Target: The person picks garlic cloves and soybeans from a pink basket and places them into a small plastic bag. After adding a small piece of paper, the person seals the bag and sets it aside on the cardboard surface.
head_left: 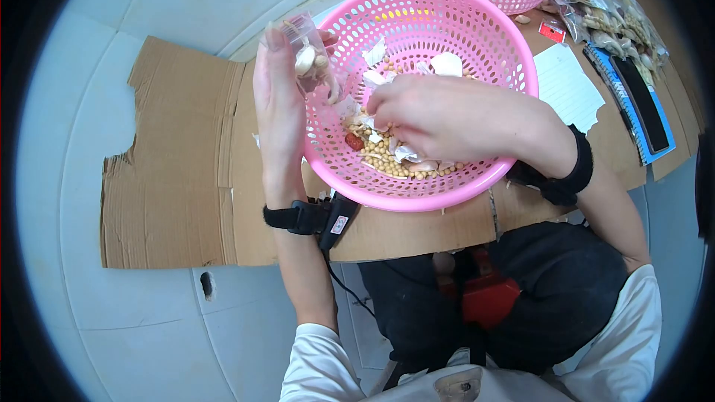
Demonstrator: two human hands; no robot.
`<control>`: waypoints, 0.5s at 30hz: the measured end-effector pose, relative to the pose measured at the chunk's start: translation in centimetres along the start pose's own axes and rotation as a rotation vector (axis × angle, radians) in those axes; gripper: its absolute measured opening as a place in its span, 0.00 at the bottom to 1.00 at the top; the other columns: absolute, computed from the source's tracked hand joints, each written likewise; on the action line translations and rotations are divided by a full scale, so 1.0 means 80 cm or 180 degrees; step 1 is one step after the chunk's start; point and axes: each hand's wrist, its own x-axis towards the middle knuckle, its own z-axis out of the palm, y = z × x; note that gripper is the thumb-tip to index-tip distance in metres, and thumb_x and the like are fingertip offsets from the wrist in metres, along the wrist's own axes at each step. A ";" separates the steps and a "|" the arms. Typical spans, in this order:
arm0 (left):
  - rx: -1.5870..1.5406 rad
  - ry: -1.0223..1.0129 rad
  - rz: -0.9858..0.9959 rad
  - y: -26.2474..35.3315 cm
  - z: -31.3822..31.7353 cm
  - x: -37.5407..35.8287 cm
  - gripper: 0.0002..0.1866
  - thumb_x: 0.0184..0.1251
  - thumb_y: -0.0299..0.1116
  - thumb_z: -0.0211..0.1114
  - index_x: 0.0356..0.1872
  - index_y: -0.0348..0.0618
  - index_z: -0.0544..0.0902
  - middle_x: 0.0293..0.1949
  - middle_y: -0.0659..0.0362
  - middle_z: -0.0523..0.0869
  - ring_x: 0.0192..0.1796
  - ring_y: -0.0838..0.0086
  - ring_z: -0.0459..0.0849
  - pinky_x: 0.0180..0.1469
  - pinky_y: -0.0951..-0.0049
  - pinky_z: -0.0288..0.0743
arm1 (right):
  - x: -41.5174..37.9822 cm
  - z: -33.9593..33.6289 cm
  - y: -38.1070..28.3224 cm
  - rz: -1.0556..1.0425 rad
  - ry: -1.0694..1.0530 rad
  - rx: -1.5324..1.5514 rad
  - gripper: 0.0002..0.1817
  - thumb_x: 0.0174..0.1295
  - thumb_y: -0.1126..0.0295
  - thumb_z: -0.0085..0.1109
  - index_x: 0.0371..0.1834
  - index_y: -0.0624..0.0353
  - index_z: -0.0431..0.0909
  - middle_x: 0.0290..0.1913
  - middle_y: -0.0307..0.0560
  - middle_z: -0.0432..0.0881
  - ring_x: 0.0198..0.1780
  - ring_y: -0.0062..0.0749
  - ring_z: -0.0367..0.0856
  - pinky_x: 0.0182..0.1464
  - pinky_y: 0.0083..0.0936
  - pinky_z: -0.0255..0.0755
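A small clear plastic bag (307,56) with pale pieces in it is held upright in my left hand (279,97), at the left rim of a large pink basket (417,197). My right hand (424,115) reaches into the basket, its fingers bent down among the contents; what they hold, if anything, is hidden. Yellowish beans (387,164) lie on the basket's bottom with white scraps (447,64) and a red date (354,141) near the left side.
Behind stands a second pink basket (521,0) with plastic bags. To the right are filled bags (607,15), a paper sheet (570,89), a blue notebook (659,145) and a black phone (642,104). Cardboard (179,164) lies underneath.
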 end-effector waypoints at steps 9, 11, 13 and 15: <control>0.0051 0.0039 0.0051 -0.006 0.002 0.002 0.42 0.86 0.67 0.43 0.71 0.31 0.75 0.52 0.50 0.89 0.45 0.76 0.86 0.45 0.73 0.82 | 0.007 0.008 0.002 0.0315 -0.0950 -0.0315 0.21 0.66 0.76 0.58 0.63 0.68 0.81 0.67 0.60 0.81 0.67 0.53 0.79 0.69 0.41 0.75; 0.0021 -0.0032 0.0015 0.000 -0.001 0.000 0.42 0.86 0.66 0.43 0.71 0.31 0.75 0.52 0.50 0.89 0.46 0.75 0.86 0.45 0.73 0.83 | 0.004 0.009 0.004 0.0518 -0.0776 -0.0141 0.19 0.69 0.76 0.56 0.62 0.70 0.81 0.63 0.62 0.83 0.66 0.54 0.80 0.69 0.42 0.75; -0.0004 -0.0100 -0.0028 0.001 -0.001 -0.001 0.42 0.86 0.66 0.44 0.71 0.31 0.75 0.52 0.50 0.89 0.47 0.75 0.87 0.45 0.73 0.83 | 0.002 0.003 0.003 0.0606 -0.0587 0.0007 0.19 0.70 0.75 0.55 0.62 0.70 0.80 0.63 0.63 0.82 0.65 0.55 0.81 0.70 0.42 0.74; 0.0030 0.0022 0.0052 -0.002 0.001 -0.001 0.41 0.86 0.66 0.44 0.71 0.32 0.75 0.53 0.50 0.88 0.50 0.74 0.87 0.47 0.72 0.83 | 0.003 0.000 0.003 0.0683 -0.0400 0.0146 0.18 0.72 0.75 0.55 0.62 0.71 0.80 0.63 0.63 0.81 0.65 0.55 0.81 0.70 0.42 0.74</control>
